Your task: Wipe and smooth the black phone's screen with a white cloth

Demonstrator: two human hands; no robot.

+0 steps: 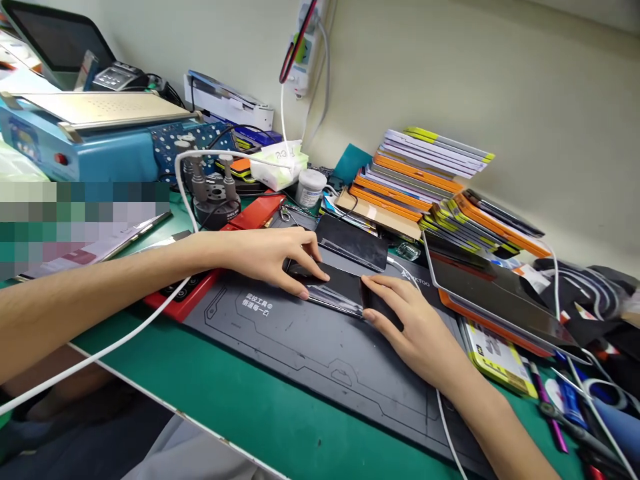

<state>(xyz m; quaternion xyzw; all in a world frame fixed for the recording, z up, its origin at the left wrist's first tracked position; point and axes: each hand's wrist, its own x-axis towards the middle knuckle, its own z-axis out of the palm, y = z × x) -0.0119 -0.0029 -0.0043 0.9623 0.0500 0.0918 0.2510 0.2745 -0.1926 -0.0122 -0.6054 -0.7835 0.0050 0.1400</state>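
Phone (344, 283) under parted left grip (270, 257), right grip (417, 327) apparently touching

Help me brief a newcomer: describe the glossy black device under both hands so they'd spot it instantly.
On the green tabletop, find the big dark-grey rectangular mat. On it lies a glossy black flat rectangular device. Unlike the flat black rectangular slab just beyond it, this one is touched by the left hand and right hand.

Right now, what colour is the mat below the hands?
The mat is dark grey; the head view shows it best.
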